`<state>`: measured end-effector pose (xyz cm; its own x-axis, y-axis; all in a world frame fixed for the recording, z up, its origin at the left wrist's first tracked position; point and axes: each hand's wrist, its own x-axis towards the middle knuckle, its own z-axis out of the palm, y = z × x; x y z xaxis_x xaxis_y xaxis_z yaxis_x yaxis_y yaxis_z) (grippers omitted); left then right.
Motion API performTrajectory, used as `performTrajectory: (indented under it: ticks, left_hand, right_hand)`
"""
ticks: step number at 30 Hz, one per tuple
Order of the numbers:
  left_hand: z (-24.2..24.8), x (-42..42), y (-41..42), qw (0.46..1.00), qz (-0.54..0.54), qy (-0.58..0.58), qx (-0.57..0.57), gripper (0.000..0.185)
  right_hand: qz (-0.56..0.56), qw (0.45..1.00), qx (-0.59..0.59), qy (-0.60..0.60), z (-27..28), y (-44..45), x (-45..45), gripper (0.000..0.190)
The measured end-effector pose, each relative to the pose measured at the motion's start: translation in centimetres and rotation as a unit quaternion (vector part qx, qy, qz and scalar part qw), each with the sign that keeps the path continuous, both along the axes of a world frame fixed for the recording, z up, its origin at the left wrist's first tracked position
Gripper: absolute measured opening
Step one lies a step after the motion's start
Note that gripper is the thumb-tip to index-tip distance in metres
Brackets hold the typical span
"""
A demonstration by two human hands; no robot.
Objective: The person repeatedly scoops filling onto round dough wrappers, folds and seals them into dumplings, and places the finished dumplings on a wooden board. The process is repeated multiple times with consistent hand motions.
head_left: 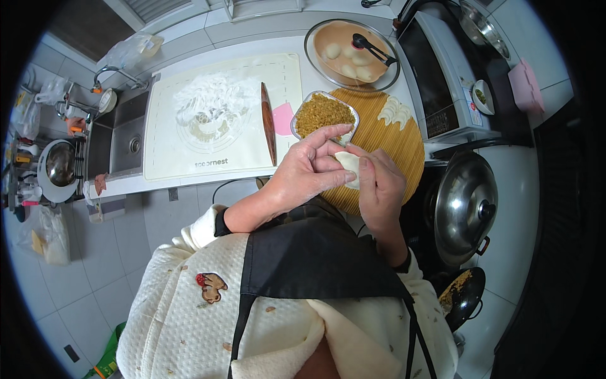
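Note:
Between both hands is a white dough dumpling (349, 166), folded over, its edge pinched by the fingers. My left hand (310, 163) supports it from the left with thumb and fingers. On the other side, my right hand (382, 189) presses the rim between thumb and forefinger. Just beyond my left fingers sits a white dish (294, 124) heaped with crumbly brown filling (324, 113), partly hidden by that hand. Under the hands lies a round slatted bamboo mat (374, 135). Several folded dumplings (395, 112) rest in an overlapping row at its far right.
A floured pastry mat (161, 137) holds a tapered wooden rolling pin (268, 123) and a pink scraper (283, 118). Behind stands a glass bowl (310, 57) with dough balls and a black utensil (374, 49). A sink (125, 142) is left; a microwave (435, 85) and lidded wok (466, 208) are right.

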<state>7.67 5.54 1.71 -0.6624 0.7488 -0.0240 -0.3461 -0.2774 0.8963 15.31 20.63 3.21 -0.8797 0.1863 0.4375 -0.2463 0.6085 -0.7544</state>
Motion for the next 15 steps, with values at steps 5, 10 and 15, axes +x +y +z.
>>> performTrajectory:
  ticks: [5, 10, 15]
  left_hand:
    - [0.2, 0.1, 0.0, 1.0, 0.004, 0.001, -0.012, 0.069]
    - [0.4, 0.1, -0.1, 1.0, 0.012, 0.014, -0.014, 0.067]
    - [0.4, 0.2, -0.1, 1.0, 0.017, 0.008, -0.013, 0.07]
  right_hand:
    - [-0.002, 1.0, 0.005, 0.004, -0.3, 0.3, 0.2, 0.023]
    - [0.007, 0.985, -0.173, 0.004, -1.0, 0.2, 0.3, 0.023]
    - [0.032, 0.999, 0.025, -0.011, 0.2, 0.6, 0.3, 0.023]
